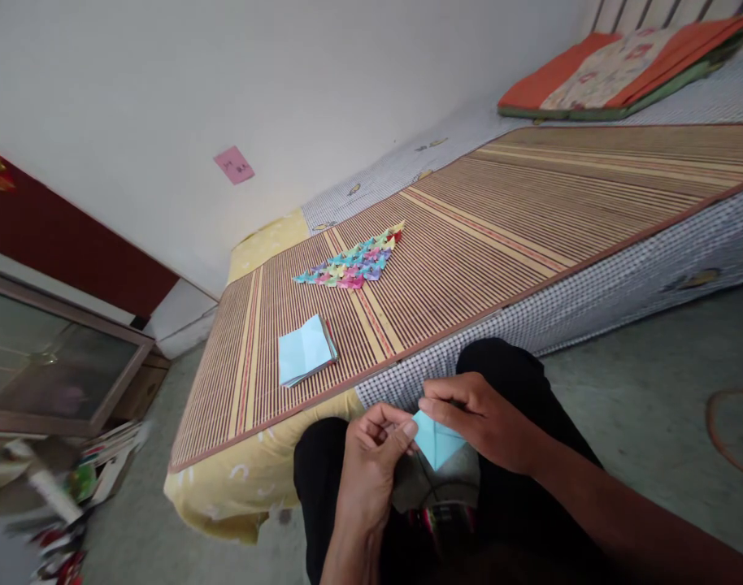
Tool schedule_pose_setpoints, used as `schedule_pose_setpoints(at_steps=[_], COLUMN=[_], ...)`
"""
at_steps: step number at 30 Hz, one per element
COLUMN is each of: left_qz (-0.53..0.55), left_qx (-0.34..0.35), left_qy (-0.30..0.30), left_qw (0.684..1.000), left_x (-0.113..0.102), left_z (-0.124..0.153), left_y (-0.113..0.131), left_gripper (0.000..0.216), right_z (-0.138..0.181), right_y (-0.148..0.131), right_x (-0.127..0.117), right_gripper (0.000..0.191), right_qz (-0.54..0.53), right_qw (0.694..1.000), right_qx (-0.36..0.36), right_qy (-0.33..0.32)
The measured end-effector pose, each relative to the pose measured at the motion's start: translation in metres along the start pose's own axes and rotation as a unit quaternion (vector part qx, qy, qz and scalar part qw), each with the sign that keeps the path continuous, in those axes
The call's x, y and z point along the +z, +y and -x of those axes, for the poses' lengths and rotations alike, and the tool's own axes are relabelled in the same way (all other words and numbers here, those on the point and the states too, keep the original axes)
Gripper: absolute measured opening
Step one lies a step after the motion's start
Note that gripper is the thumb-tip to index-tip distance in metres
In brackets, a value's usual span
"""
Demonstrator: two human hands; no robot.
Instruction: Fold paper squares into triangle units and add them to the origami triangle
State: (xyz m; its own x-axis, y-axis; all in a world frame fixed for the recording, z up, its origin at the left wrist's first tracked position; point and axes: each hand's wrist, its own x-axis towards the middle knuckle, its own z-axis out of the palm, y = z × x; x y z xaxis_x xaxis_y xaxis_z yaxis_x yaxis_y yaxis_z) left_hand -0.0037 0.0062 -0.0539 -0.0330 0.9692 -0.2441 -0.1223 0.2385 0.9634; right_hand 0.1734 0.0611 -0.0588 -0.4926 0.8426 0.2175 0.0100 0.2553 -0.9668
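Note:
A light blue sheet of paper (pixel 437 443), folded to a pointed shape, is held over my lap between both hands. My left hand (pixel 375 455) pinches its left corner between thumb and fingers. At the upper right edge, my right hand (pixel 478 414) grips the same paper, its fingers covering part of it. On the bed mat in front lies a stack of light blue paper (pixel 306 351), its top sheet creased. Farther back sits a group of many-coloured folded paper pieces (pixel 353 264), set in slanting rows.
A striped bamboo mat (pixel 469 236) covers the bed, whose near edge runs just beyond my knees. Folded orange bedding (pixel 621 69) rests at the far right. A pink note (pixel 233 165) is on the wall. A glass-fronted cabinet (pixel 54 357) and clutter (pixel 72 487) stand at left.

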Motion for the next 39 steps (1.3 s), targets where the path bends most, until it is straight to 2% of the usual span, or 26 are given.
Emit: schedule_pose_setpoints(at_steps=[4,7,10,15,21,23,26,28,31,33,36,39], left_qz=[0.024,0.034,0.051,0.054,0.139,0.126,0.024,-0.044,-0.082,-0.080,-0.067,-0.077], left_qx=[0.006,0.030,0.050,0.040,0.062,0.061,0.084,0.119,0.134,0.117,0.102,0.116], left_qy=[0.033,0.092,0.124,0.086,0.121,0.117,0.127,0.148,0.149,0.128,0.110,0.126], left_qw=[0.999,0.995,0.990,0.994,0.981,0.983,0.988,0.981,0.976,0.982,0.986,0.982], left_x=[0.003,0.008,0.012,0.013,0.014,0.013,0.012,0.012,0.014,0.015,0.013,0.009], left_z=[0.001,0.000,-0.001,-0.002,-0.005,-0.006,-0.004,0.000,0.006,0.009,0.009,0.007], left_y=[-0.001,-0.002,-0.002,0.000,-0.002,-0.003,0.000,0.005,0.014,0.018,0.018,0.016], left_gripper=[0.026,0.026,0.026,0.025,0.025,0.024,0.022,0.025,0.036,0.035,0.028,0.023], right_z=[0.001,0.003,0.004,0.001,0.001,0.002,0.003,0.004,0.006,0.007,0.009,0.009], right_y=[0.000,-0.002,-0.004,-0.004,-0.001,-0.002,-0.001,0.003,0.011,0.015,0.014,0.008], right_x=[-0.001,0.005,0.012,0.010,0.008,0.010,0.011,0.010,0.008,0.007,0.008,0.012], right_gripper=[0.043,0.029,0.017,0.018,0.024,0.027,0.025,0.020,0.019,0.020,0.020,0.023], right_qz=[-0.029,-0.050,-0.058,-0.041,-0.118,-0.122,-0.017,0.104,0.261,0.319,0.325,0.232], right_qw=[0.999,0.996,0.995,0.997,0.988,0.988,0.994,0.984,0.936,0.908,0.901,0.927], right_qx=[0.026,0.060,0.084,0.071,0.095,0.089,0.032,-0.046,-0.174,-0.222,-0.246,-0.241], right_qy=[-0.016,-0.040,-0.022,-0.008,0.029,0.045,0.104,0.139,0.160,0.156,0.151,0.170])
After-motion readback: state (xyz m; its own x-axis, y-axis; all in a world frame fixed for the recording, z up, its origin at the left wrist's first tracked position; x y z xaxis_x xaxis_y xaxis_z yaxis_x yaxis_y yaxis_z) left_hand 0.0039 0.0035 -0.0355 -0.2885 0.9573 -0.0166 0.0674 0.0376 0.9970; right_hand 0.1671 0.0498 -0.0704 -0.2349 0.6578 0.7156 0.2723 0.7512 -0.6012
